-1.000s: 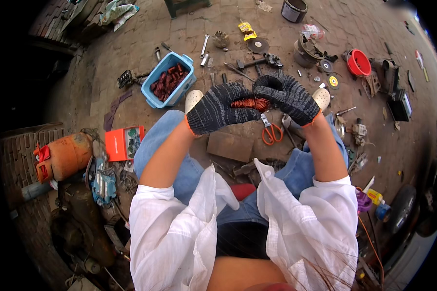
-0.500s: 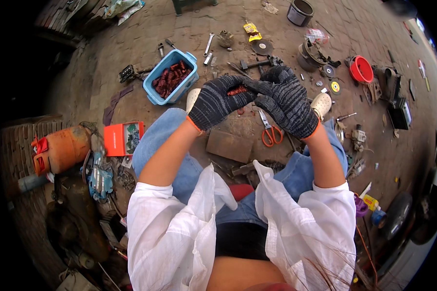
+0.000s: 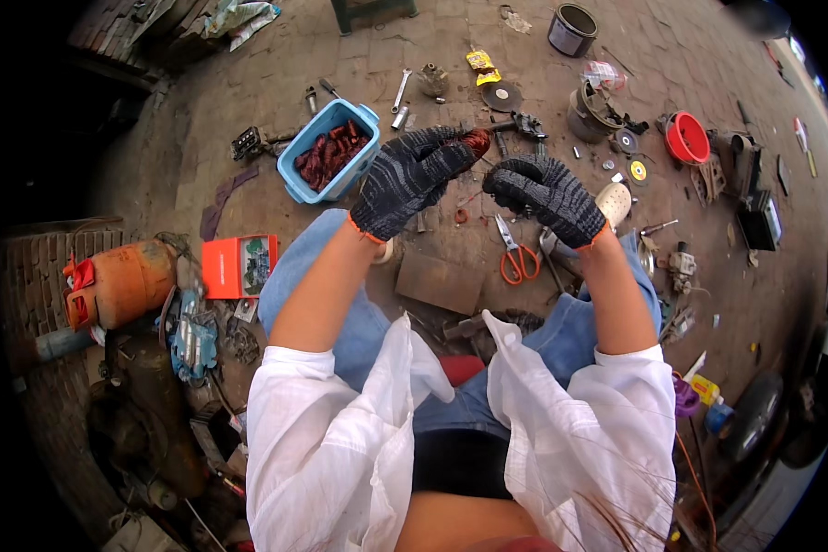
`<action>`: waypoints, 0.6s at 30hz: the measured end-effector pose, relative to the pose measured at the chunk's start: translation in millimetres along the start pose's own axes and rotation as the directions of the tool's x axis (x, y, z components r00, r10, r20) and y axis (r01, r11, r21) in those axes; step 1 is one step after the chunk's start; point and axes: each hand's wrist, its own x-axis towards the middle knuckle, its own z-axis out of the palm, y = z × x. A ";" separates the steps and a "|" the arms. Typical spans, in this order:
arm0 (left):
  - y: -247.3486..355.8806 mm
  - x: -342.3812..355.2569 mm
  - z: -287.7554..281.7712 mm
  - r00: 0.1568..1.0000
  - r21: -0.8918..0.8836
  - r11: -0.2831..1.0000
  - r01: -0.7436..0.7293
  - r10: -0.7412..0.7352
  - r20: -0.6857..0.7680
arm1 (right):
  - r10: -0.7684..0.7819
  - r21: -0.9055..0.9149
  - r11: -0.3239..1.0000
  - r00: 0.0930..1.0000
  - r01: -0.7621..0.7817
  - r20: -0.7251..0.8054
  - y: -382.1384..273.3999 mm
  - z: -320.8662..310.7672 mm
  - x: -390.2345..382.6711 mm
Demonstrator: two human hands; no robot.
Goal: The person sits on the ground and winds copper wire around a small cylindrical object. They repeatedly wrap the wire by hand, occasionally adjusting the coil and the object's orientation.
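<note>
My left hand [image 3: 405,184], in a dark grey knit glove with an orange cuff, grips a reddish-brown bundle of copper wire [image 3: 476,143] whose end sticks out past the fingertips. My right hand [image 3: 545,195], gloved alike, is apart from it, fingers curled together; whatever they may pinch is hidden. Beside my left hand stands a light blue plastic bin [image 3: 295,187] holding many similar dark red copper bundles [image 3: 329,155]. Below my hands lie orange-handled scissors [image 3: 519,264] and a flat metal plate [image 3: 440,281].
A hammer [image 3: 501,125], a wrench [image 3: 402,90] and a cutting disc [image 3: 501,97] lie beyond my hands. To the right are a red bowl [image 3: 687,138] and a dark bucket [image 3: 587,115]. At left, an orange gas cylinder [image 3: 124,282] lies near an orange box [image 3: 222,270].
My hands have drawn apart. The left turned so the copper bundle points up and right; the right dropped slightly and its fingers curled in.
</note>
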 end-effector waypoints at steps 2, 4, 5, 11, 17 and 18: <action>1.0 -2.0 3.3 0.997 -0.042 0.996 -0.073 0.073 -0.006 | 0.038 0.090 0.995 0.998 -0.034 -0.041 0.8 -1.3 0.5; -17.4 -0.6 13.9 0.923 0.032 0.923 -0.383 0.384 -0.034 | 0.101 0.039 0.994 0.992 -0.098 -0.076 -3.6 -4.2 0.3; -16.2 -0.7 14.6 0.845 0.328 0.792 -0.515 0.534 0.039 | 0.049 0.057 0.997 0.995 -0.044 -0.091 5.9 -7.3 3.6; -5.9 -7.7 28.6 0.881 0.665 0.622 -0.413 0.459 0.118 | -0.121 -0.281 0.958 0.964 0.052 -0.235 16.0 -4.3 16.6; -10.3 -4.7 35.8 0.872 0.814 0.481 -0.326 0.485 0.063 | -0.207 -0.399 0.916 0.902 0.042 -0.380 13.7 5.9 17.0; -9.9 -3.9 37.1 0.874 0.825 0.470 -0.315 0.483 0.059 | -0.262 -0.429 0.900 0.880 0.075 -0.395 15.1 11.2 15.6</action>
